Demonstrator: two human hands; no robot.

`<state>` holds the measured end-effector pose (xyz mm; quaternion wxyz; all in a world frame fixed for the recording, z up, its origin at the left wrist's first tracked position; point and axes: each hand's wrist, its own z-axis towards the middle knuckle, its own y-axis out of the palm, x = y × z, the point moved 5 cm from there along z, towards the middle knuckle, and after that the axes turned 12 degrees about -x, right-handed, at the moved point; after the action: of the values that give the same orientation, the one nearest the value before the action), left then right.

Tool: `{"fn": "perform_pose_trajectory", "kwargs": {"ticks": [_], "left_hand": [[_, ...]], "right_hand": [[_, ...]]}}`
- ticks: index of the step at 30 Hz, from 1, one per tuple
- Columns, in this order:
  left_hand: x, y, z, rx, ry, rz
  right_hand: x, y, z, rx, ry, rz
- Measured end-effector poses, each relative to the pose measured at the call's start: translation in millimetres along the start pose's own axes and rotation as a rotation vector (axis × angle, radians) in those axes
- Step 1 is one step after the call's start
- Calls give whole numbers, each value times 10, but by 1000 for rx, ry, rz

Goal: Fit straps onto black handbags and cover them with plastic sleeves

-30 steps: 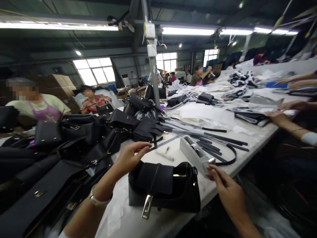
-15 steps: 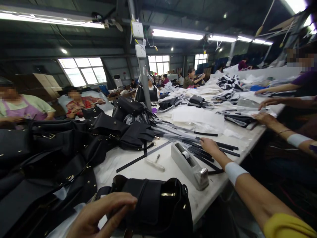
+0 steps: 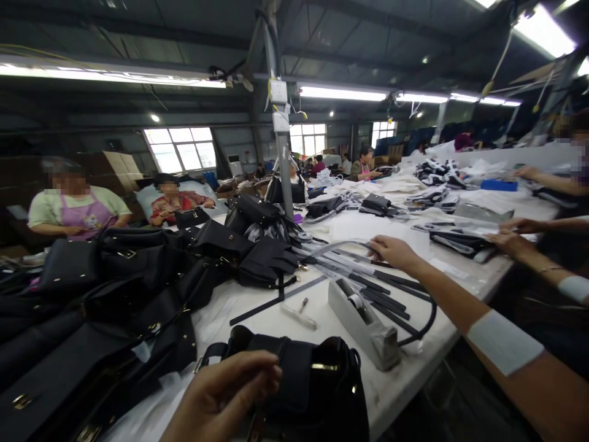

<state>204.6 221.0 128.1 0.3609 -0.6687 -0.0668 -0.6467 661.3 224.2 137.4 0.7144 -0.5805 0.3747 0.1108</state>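
My right hand [image 3: 396, 253] reaches over the table and grips a long bag strap [image 3: 338, 245], lifted into a curve. Part of the strap has a pale wrapping; dark straps [image 3: 381, 301] lie below it. My left hand [image 3: 234, 390] hovers over the near side of a black handbag [image 3: 288, 374], fingers loosely bent, thumb close to the fingertips, nothing visible in it. The handbag stands at the table's near edge, with a gold zip showing at its top. Beside it are a grey tape dispenser [image 3: 363, 322] and a small pale T-shaped tool [image 3: 299, 314].
Black bags [image 3: 115, 307] are heaped along the left. A metal post [image 3: 283, 153] rises behind more bags. Wrapped parts and a blue box [image 3: 499, 185] lie farther back. A co-worker's hands [image 3: 510, 239] work at the right edge; other people sit across the table.
My right hand has lifted a strap off the bundle, raising it into a curve. My left hand stays over the handbag with its fingers slightly more bent. The view has shifted a little left.
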Motion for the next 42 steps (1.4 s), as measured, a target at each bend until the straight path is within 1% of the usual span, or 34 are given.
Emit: {"fn": "perform_pose_trajectory", "kwargs": {"ticks": [3, 5, 6, 8, 10, 11, 12, 14, 17, 20, 21, 23, 25, 27, 29, 32, 35, 38, 42], "left_hand": [[250, 125, 228, -55, 63, -159], [444, 178, 401, -57, 115, -275], [534, 211, 481, -81, 120, -341], [728, 266, 598, -151, 154, -498], [934, 250, 625, -162, 247, -662], [1030, 208, 597, -132, 304, -736], [1113, 145, 540, -74, 356, -798], [1240, -9, 338, 80, 435, -867], [1357, -266, -147, 320, 523, -829], [1375, -546, -745, 558, 601, -688], [1345, -641, -944, 646, 609, -640], [1225, -816, -1315, 809, 582, -570], [1048, -955, -1644, 944, 533, -532], [851, -1047, -1935, 1042, 486, -500], [661, -1093, -2201, 1115, 444, -467], [399, -1105, -2558, 1203, 361, -475], [159, -1086, -2882, 1307, 284, -556], [-79, -1034, -3164, 1385, 221, -641], [-409, -862, -3494, 1460, 99, -725]], "right_hand": [[-746, -275, -369, 58, -211, 114], [-1250, -368, -706, 66, -339, 190], [-1501, -377, -893, 48, -437, 278], [-1953, -293, -1263, -57, -583, 351], [-2309, -130, -1613, -163, -682, 356], [-2442, -28, -1767, -220, -704, 353], [-2547, 79, -1905, -278, -712, 358], [-2686, 300, -2131, -416, -691, 410], [-2773, 621, -2377, -662, -629, 574], [-2758, 970, -2576, -935, -586, 657], [-2729, 1101, -2635, -1017, -567, 653], [-2643, 1376, -2732, -1145, -519, 647], [-2546, 1662, -2792, -1218, -471, 658], [-2468, 1941, -2821, -1255, -461, 679], [-2411, 2207, -2824, -1278, -473, 702], [-2355, 2572, -2819, -1341, -467, 751], [-2329, 2885, -2862, -1476, -426, 805], [-2325, 3132, -2946, -1601, -386, 850], [-2333, 3385, -3058, -1673, -344, 828]]}}
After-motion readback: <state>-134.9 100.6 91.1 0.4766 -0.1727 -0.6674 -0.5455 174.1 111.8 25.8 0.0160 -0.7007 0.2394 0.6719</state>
